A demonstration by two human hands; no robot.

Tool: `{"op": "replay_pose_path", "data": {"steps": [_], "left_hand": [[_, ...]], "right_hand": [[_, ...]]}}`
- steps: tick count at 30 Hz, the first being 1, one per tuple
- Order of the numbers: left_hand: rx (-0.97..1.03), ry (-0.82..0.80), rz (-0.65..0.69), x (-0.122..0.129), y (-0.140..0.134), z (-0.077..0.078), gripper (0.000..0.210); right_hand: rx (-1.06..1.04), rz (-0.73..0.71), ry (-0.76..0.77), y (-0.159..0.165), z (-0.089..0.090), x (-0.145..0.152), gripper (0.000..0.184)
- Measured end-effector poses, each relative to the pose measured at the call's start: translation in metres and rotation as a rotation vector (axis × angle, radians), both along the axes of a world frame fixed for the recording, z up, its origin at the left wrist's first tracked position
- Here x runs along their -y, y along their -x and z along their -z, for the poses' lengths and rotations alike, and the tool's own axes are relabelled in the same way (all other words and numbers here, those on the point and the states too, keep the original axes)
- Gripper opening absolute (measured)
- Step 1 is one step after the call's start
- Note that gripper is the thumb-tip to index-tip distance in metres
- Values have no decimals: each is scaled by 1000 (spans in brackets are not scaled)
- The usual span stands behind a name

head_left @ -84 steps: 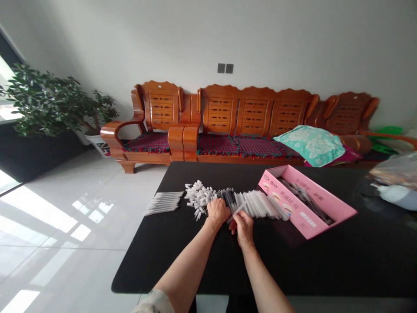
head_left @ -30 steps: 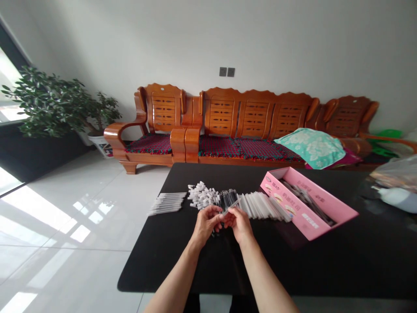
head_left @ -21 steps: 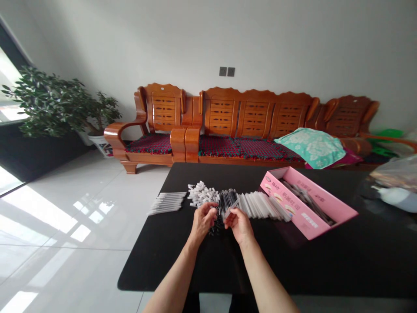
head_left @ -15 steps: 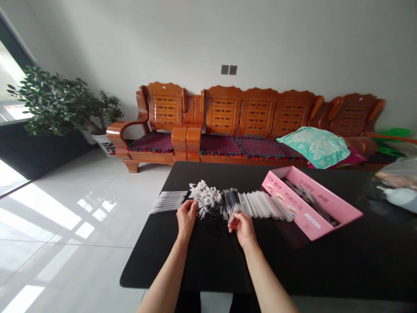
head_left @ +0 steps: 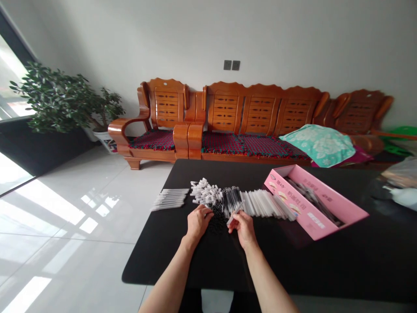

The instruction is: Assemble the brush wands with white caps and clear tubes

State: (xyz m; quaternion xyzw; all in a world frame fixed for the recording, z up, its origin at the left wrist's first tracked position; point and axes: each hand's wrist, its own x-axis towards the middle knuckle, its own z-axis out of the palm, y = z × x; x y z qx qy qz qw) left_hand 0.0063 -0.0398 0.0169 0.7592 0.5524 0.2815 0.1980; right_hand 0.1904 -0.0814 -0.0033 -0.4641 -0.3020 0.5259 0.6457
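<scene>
Far left, a plant pot [head_left: 109, 141] with print too small to read. On the table [head_left: 156, 256], a row of slim pale rods [head_left: 170, 199]; left hand [head_left: 197, 222], fingers bunched beside white caps [head_left: 207, 191] and black pieces [head_left: 217, 224], impossible to say whether pinching anything. Next, dark rods [head_left: 231, 198]; a clear tube [head_left: 236, 210], tilted, pinched in the right hand's [head_left: 243, 227] fingers; frosted tubes [head_left: 260, 203]; pink box [head_left: 301, 213], its Chinese characters too blurred to read.
</scene>
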Motion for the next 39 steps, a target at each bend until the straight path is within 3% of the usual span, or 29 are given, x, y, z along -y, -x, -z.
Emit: {"op": "replay_pose_path", "data": {"steps": [5, 9, 11, 16, 19, 26, 31, 39], "left_hand": [[-111, -14, -21, -1, -8, -1, 15], [15, 1, -33, -4, -11, 0, 12], [240, 86, -77, -6, -11, -1, 14], [1067, 465, -101, -6, -10, -7, 26], [1274, 548, -53, -3, -9, -14, 30], [1422, 677, 140, 5, -8, -22, 36], [1473, 724, 151, 10, -11, -23, 37], [1483, 727, 166, 14, -12, -28, 36]], "right_hand": [[-5, -5, 10, 0, 1, -1, 17], [-5, -4, 14, 0, 0, -1, 18], [-5, -6, 13, 1, -1, -1, 18], [-22, 3, 22, 1, -5, 0, 17], [-55, 34, 35, 2, -10, -2, 18], [-14, 100, -48, 15, -44, -10, 22], [77, 136, -95, 28, -69, -11, 24], [109, 132, -111, 38, -66, -12, 26]]}}
